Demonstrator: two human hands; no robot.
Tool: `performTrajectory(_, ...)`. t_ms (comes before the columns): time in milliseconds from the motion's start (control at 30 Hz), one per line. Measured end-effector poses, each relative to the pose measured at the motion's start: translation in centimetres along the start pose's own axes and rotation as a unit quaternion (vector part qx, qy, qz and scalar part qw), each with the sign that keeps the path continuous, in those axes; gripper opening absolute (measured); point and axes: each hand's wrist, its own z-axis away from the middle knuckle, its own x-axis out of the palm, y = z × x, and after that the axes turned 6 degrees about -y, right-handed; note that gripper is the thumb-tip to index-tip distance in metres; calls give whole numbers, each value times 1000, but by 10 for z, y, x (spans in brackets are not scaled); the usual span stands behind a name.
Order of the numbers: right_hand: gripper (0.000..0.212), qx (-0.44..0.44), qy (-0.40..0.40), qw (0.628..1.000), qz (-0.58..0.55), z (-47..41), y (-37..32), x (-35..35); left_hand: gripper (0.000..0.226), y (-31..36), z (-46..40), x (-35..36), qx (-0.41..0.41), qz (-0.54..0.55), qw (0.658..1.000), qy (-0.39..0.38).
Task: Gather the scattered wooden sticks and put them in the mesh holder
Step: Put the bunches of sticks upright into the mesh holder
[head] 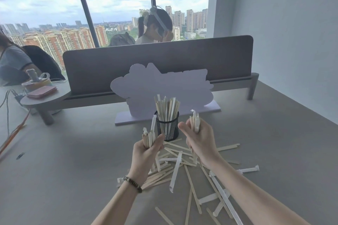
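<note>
A black mesh holder [168, 127] stands upright on the grey table, with several wooden sticks [167, 107] standing in it. My left hand [147, 153] is just left of the holder, closed around a bundle of wooden sticks [149, 136] that point upward. My right hand [200, 139] is just right of the holder and grips another upright bundle of sticks [195, 120]. Below both hands, many loose sticks and white paper-wrapped sticks [184, 168] lie scattered on the table.
A pale purple cut-out sign [162, 87] on a flat base stands right behind the holder. Behind it runs a grey desk divider [157, 60]. A round shelf [43, 99] at the left carries small items; cables lie at the far left. People sit beyond.
</note>
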Motion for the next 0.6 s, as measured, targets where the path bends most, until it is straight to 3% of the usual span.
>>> performTrajectory(167,38,50,9,999,17,4,12,-4,23,4,1,-4,-14,-10,1000,-11)
performTrajectory(500,44,95,-2,995,-5,2,17,-6,34,9,-7,-3,8,-4,1000,13)
performTrajectory(600,47,89,3,996,-19,1,13,-8,28,11,-13,-5,7,0,999,42)
